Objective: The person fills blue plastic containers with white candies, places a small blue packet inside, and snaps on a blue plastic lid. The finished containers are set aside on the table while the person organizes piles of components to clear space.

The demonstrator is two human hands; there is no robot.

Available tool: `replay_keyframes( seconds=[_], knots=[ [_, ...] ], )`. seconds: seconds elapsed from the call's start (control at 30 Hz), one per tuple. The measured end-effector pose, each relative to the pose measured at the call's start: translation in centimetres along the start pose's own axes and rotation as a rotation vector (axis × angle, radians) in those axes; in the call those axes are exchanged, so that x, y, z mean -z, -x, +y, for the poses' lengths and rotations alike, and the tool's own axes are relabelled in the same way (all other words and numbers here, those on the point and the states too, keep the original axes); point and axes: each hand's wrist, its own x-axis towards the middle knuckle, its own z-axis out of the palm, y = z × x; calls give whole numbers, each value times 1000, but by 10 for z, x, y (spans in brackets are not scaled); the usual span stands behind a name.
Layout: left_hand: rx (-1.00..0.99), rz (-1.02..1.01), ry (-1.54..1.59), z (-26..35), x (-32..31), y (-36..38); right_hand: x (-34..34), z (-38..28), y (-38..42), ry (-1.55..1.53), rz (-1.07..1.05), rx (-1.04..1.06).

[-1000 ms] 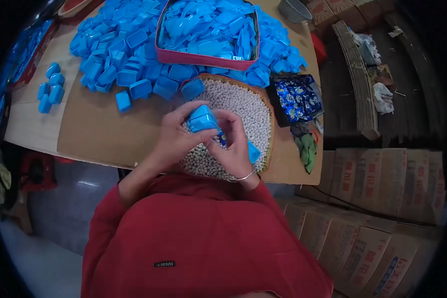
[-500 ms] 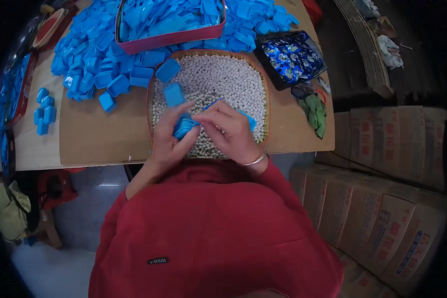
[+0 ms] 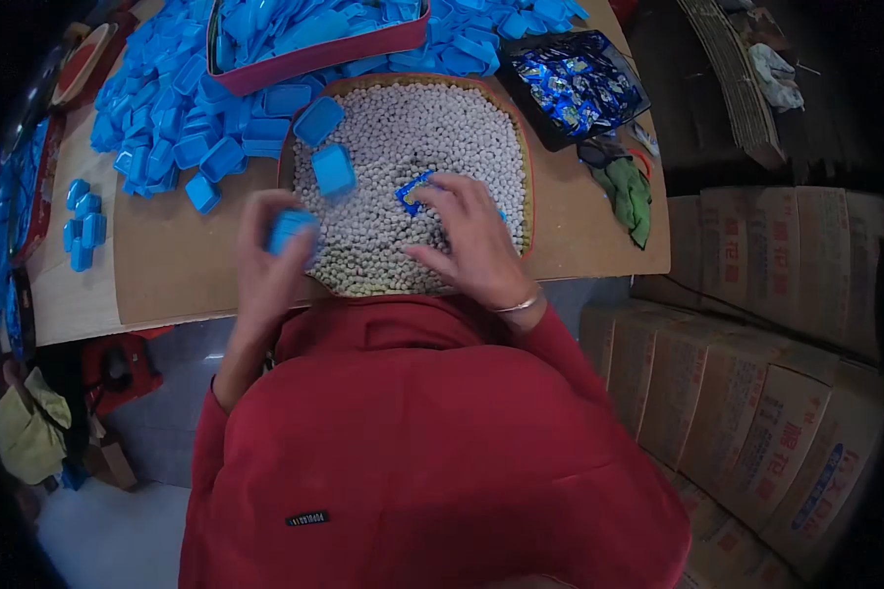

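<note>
My left hand (image 3: 267,257) is wrapped round a small blue plastic box (image 3: 292,232) at the left edge of a shallow tray (image 3: 528,187) of pale round beads (image 3: 393,123). The box is somewhat blurred. Over the beads, my right hand (image 3: 476,243) is open, thumb and fingers apart. Its fingertips are right at a shiny blue printed packet (image 3: 414,192) lying on the beads. A blue box half (image 3: 334,170) and another blue piece (image 3: 319,121) rest at the tray's upper left. A bit of blue shows behind my right hand, mostly hidden.
Loose blue box parts (image 3: 187,108) heap up behind the tray, around a red-rimmed container (image 3: 334,61) full of more. To the right are a black bin (image 3: 619,123) of blue packets and a green cloth (image 3: 627,196). Several closed blue boxes (image 3: 85,226) stand left. Cartons (image 3: 727,412) are stacked right.
My left hand has moved left, away from my right hand, carrying the blue box. My right hand has shifted slightly right and its fingers have spread. The view has shifted a little.
</note>
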Motion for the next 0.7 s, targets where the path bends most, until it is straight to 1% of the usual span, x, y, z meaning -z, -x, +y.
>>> replay_keyframes(
  seconds=[0.03, 0.1, 0.13, 0.2, 0.23, 0.27, 0.3, 0.37, 0.4, 0.47, 0.5, 0.53, 0.6, 0.63, 0.67, 0.7],
  knots=[
    [128, 142, 46, -14, 26, -6, 5, 8, 12, 162, -18, -101],
    [245, 347, 10, -94, 105, -17, 4, 35, 33, -24, -147, -314],
    [291, 317, -28, -91, 104, -15, 12, 41, 35, -71, -182, -320],
    [374, 273, -96, -81, 100, -10, 16, 43, 28, -783, -176, -478],
    [237, 248, -284, -92, 108, -14, 18, 42, 26, -1144, -159, -551],
    [95, 226, -469, -112, 126, -21, 18, 44, 22, -1317, -194, -499],
    [-52, 207, -654, -122, 135, -26, 16, 43, 20, -1336, -179, -519],
    [-412, 419, -1058, -64, 111, -25, 5, 40, 16, -1378, -138, -557],
    [-596, 522, -1256, -36, 90, -22, -1, 41, 14, -1334, -168, -532],
    [-343, 354, -641, -15, 50, -11, -13, 36, 10, -1033, -195, -476],
    [-177, 159, -385, -10, 29, -6, -17, 33, 8, -883, -211, -443],
    [-18, -31, -124, -4, 7, -3, -15, 28, 1, -508, -192, -215],
    [117, -312, -114, 18, -35, -3, -29, 21, 2, -268, -115, -48],
    [74, -318, -163, 15, -48, -7, -31, 20, 1, -338, -162, -30],
    [30, -325, -212, 2, -60, -11, -29, 18, 1, -409, -141, -24],
    [-18, -279, -108, -25, -68, -15, -25, 15, 0, -482, -120, -21]
  ],
)
